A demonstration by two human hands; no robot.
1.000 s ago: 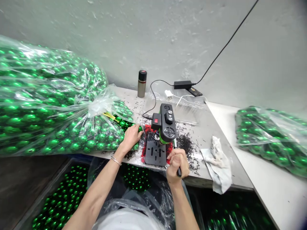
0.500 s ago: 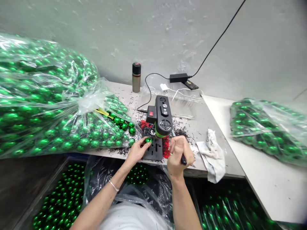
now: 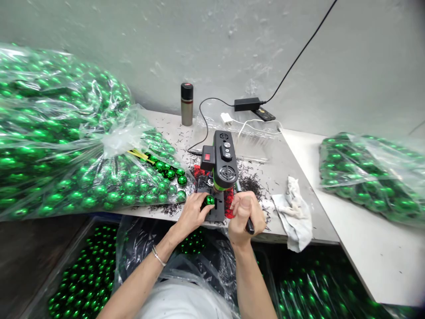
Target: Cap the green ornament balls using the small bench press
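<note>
A small black drill press (image 3: 225,161) stands on the table, with a slotted black base plate (image 3: 216,215) under its head. My left hand (image 3: 191,213) holds a shiny green ball (image 3: 209,200) between thumb and fingers over that plate, just in front of the chuck. My right hand (image 3: 246,217) is closed round the press's lever (image 3: 250,227), right of the plate. Beside the press lies red material (image 3: 229,201), with black shavings (image 3: 250,184) scattered around. A clear bag (image 3: 83,177) of green balls lies open to the left, some balls near its mouth.
A bottle (image 3: 187,105), a black power adapter (image 3: 246,104) and a clear plastic tray (image 3: 254,148) are at the back. A white cloth (image 3: 294,215) hangs over the front edge. Another bag of balls (image 3: 368,173) lies right. Green balls (image 3: 83,270) fill containers below.
The green ball and my left hand have moved slightly right and toward me, out from beside the chuck. The view has shifted a little.
</note>
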